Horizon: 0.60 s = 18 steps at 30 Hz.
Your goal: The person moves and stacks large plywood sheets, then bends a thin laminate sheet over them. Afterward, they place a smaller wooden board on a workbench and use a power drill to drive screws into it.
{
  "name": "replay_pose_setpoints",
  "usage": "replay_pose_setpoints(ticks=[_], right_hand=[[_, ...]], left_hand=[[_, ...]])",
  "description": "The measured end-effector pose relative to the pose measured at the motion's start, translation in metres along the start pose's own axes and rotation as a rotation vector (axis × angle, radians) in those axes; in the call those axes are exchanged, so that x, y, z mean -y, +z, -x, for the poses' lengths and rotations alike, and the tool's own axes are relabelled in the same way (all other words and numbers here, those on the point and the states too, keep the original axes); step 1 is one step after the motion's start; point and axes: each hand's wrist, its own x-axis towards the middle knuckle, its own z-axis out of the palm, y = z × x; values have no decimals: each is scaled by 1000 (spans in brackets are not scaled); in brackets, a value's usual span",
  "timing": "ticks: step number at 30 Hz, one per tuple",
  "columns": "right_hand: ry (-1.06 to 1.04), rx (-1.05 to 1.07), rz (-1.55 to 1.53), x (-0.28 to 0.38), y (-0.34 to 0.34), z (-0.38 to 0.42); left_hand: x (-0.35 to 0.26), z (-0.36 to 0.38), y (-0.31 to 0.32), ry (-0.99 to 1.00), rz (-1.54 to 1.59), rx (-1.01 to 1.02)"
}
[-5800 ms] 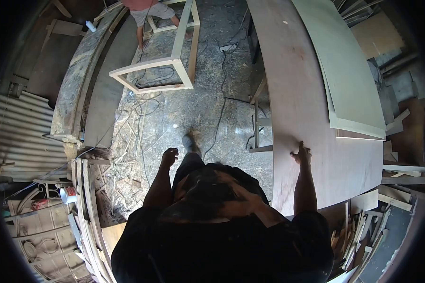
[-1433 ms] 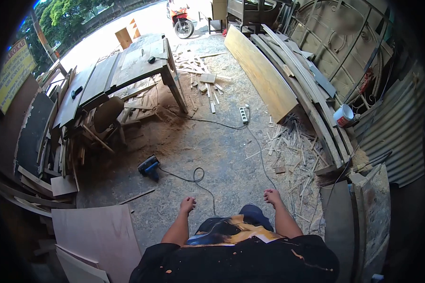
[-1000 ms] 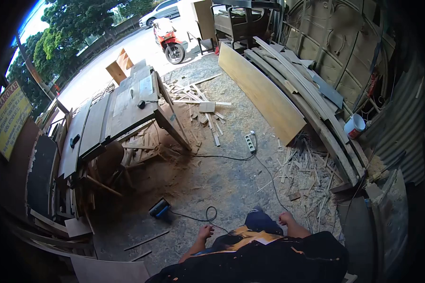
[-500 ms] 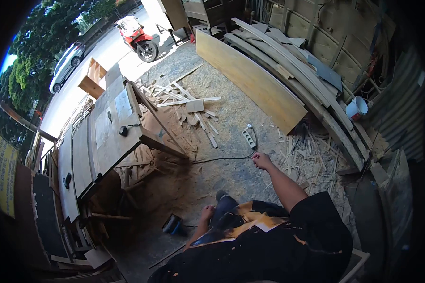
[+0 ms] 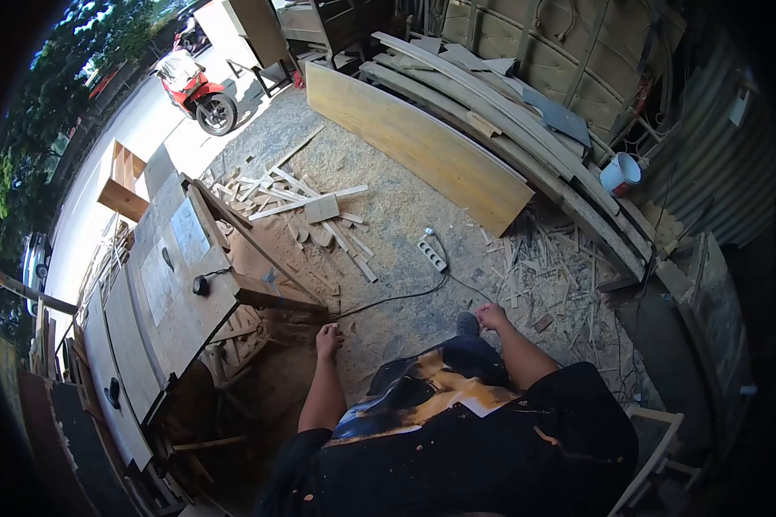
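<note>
My left hand [image 5: 329,340] hangs above the sawdust-covered floor beside the workbench [image 5: 138,332], its fingers curled with nothing visible in them. My right hand [image 5: 491,317] is out in front of my right side, above the floor next to my shoe [image 5: 467,325]. Its fingers are bent in too, and no object shows in them. Ahead of both hands lies a white power strip [image 5: 432,255] with a plug at its far end. A dark cable [image 5: 388,302] trails along the floor from the strip towards the bench.
Offcuts [image 5: 319,207] litter the floor ahead. A long plywood panel [image 5: 414,142] leans against stacked boards [image 5: 509,121] on the right, near a white bucket [image 5: 621,174]. Black tools [image 5: 201,285] sit on the bench. Outside stand a red motorbike [image 5: 200,96] and a wooden box [image 5: 122,181].
My view has shifted forward and turned. My left hand has swung forward and up beside the bench; the right has drawn back towards my body. The dark tool on the floor has left view.
</note>
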Motion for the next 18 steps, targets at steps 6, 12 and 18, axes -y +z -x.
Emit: replay_pose_setpoints(ticks=[6,12,18], right_hand=[[-161,-3,-204,56,2,-19],[-108,-3,-75,48,-9,-33],[-32,0,-5,41,-22,-35]], left_hand=[[73,7,65,-58,-337,329],[72,-1,84,73,-401,534],[19,3,65,-70,-250,227]])
